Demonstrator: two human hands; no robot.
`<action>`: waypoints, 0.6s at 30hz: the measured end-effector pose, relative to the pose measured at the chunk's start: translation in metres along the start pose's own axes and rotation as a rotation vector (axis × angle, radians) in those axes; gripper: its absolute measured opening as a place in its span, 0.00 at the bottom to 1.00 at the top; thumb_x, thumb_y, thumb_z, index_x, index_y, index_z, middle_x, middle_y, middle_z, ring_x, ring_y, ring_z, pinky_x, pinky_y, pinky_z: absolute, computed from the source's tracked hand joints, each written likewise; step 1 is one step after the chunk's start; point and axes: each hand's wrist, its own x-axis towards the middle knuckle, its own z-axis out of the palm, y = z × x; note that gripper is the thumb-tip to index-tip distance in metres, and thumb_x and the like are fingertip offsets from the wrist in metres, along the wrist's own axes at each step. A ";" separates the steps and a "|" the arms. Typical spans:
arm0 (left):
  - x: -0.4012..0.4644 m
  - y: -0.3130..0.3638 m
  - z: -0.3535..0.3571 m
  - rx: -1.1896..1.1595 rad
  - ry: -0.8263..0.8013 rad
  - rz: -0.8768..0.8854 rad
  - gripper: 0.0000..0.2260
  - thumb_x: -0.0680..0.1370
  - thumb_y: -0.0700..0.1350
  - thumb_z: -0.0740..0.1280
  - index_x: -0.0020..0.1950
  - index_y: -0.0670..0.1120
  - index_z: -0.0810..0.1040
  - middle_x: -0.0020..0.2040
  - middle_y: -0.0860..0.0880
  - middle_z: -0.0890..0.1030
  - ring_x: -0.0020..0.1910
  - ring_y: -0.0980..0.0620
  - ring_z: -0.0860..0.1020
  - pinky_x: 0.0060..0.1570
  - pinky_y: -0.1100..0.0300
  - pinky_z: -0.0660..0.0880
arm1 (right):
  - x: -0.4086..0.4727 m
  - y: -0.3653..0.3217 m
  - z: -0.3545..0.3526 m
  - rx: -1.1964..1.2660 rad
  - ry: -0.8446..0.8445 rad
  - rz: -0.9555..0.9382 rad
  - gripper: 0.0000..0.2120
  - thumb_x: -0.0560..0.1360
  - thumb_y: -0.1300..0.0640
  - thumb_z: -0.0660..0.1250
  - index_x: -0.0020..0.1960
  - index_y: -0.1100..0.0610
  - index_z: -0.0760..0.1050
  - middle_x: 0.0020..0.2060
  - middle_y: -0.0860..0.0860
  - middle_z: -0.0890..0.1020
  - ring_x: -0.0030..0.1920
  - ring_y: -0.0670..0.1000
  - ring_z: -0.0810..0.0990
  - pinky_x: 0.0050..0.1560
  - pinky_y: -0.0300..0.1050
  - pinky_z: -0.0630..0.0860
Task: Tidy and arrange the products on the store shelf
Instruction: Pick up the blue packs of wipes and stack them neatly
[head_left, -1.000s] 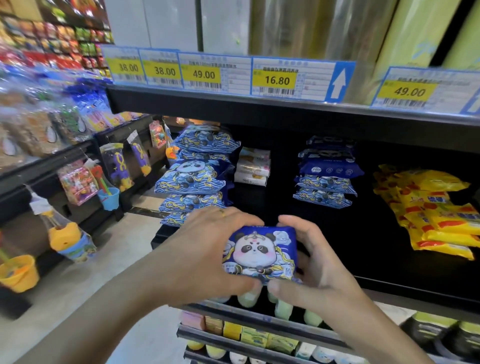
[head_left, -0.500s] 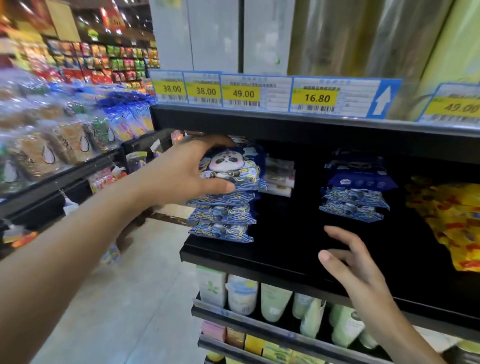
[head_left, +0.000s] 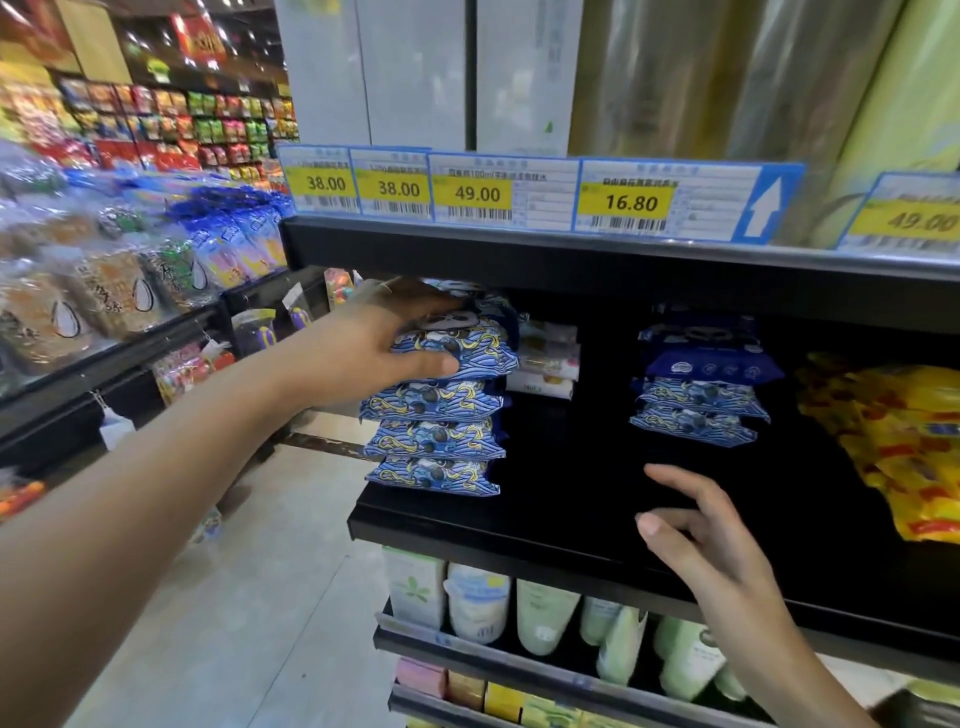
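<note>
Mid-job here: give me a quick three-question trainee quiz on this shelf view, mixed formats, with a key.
1. True or false: the left hand grips the top panda pack of the left stack.
2. Which hand holds nothing? A) left B) right
3. Fill in: the price tag beside the white arrow reads ____.

Key: 1 true; 2 B; 3 16.80
</note>
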 end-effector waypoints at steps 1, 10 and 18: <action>0.000 0.001 0.001 -0.007 0.002 0.005 0.35 0.74 0.66 0.66 0.80 0.60 0.66 0.78 0.53 0.71 0.78 0.51 0.66 0.76 0.53 0.64 | 0.000 0.000 0.000 -0.002 -0.001 -0.001 0.21 0.70 0.43 0.70 0.63 0.35 0.77 0.58 0.53 0.80 0.57 0.46 0.82 0.56 0.41 0.75; -0.015 0.011 0.007 0.025 0.171 0.069 0.22 0.76 0.61 0.73 0.70 0.60 0.76 0.41 0.79 0.75 0.42 0.82 0.71 0.34 0.80 0.68 | 0.000 0.000 0.000 0.005 -0.012 -0.005 0.19 0.71 0.44 0.70 0.61 0.34 0.77 0.58 0.54 0.80 0.56 0.45 0.83 0.55 0.40 0.74; -0.030 0.037 0.018 0.167 0.227 0.008 0.29 0.78 0.65 0.68 0.73 0.51 0.76 0.64 0.47 0.82 0.66 0.43 0.75 0.65 0.50 0.70 | -0.001 -0.001 -0.001 -0.011 -0.024 0.025 0.19 0.70 0.43 0.70 0.61 0.34 0.77 0.58 0.53 0.81 0.57 0.45 0.82 0.56 0.40 0.74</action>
